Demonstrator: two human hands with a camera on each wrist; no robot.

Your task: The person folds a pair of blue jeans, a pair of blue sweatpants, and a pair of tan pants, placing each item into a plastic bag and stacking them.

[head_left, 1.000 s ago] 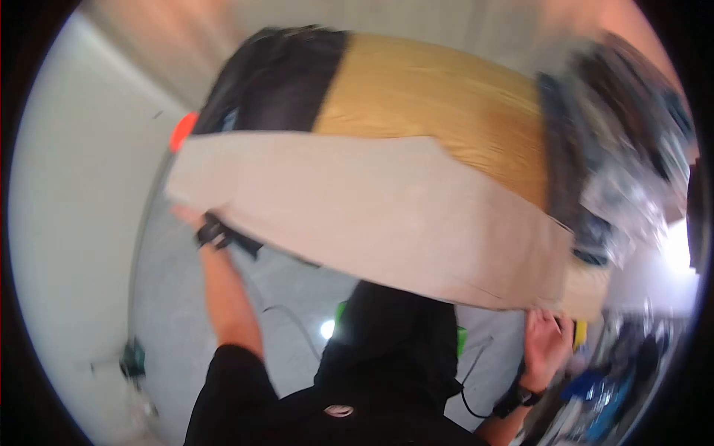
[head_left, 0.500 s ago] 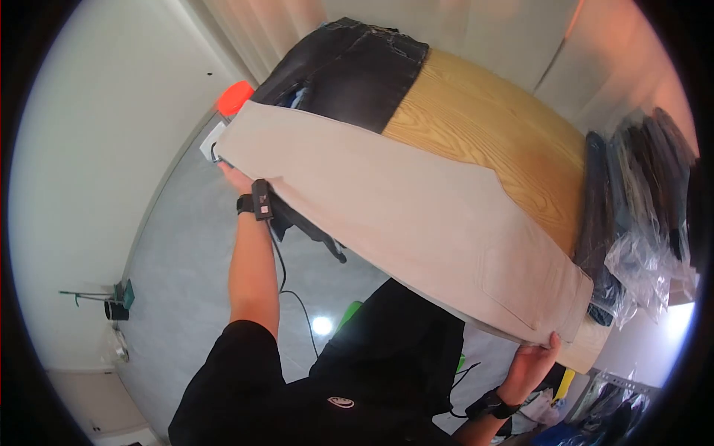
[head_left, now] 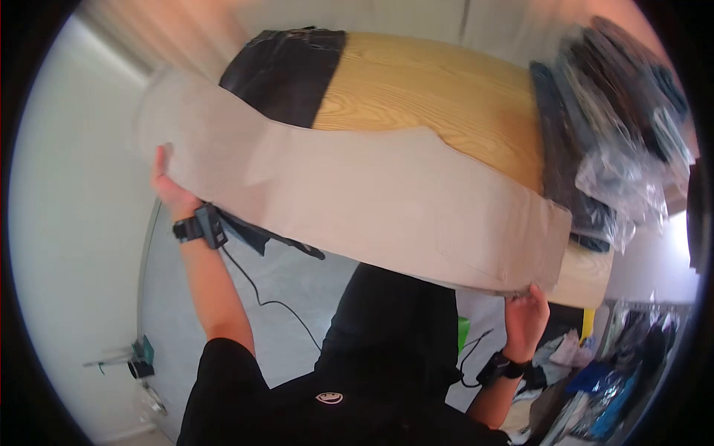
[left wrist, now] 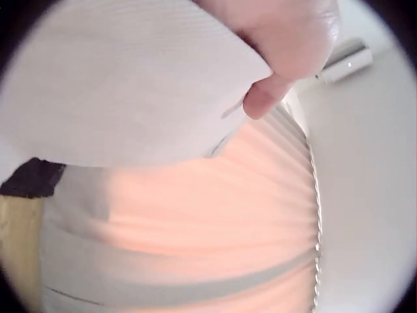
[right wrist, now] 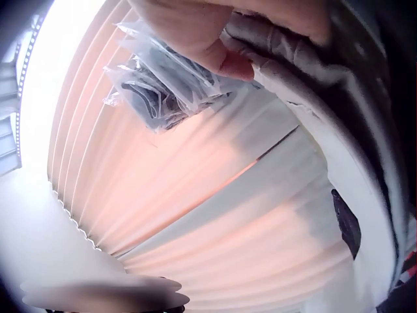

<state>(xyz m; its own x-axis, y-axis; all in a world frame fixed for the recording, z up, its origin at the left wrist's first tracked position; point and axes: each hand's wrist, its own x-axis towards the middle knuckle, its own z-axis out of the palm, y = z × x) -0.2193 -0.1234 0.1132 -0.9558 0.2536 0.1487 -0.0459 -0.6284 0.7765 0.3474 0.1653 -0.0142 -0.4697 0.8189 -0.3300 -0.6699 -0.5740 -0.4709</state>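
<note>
Light beige trousers (head_left: 349,178) stretch flat across the head view, over the near side of a wooden table (head_left: 424,82). The left hand (head_left: 172,189) holds the leg end at the left, which is raised and blurred; in the left wrist view its thumb (left wrist: 264,98) lies on the cloth (left wrist: 124,85). At the waistband end on the right, the right hand (head_left: 526,320) pinches the lower edge. The right wrist view shows the right thumb (right wrist: 234,64) against the waistband's folded fabric (right wrist: 306,98).
Dark jeans (head_left: 286,74) lie on the table's far left. Clothes in clear plastic (head_left: 617,119) are stacked at its right end. A cable (head_left: 275,303) hangs from the left wrist device. More bagged items (head_left: 610,394) sit at lower right, and curtains (left wrist: 208,222) hang behind.
The left hand has lifted the leg end up and to the left, so the cloth there bends upward. The right hand still holds the waistband end. The head view has shifted.
</note>
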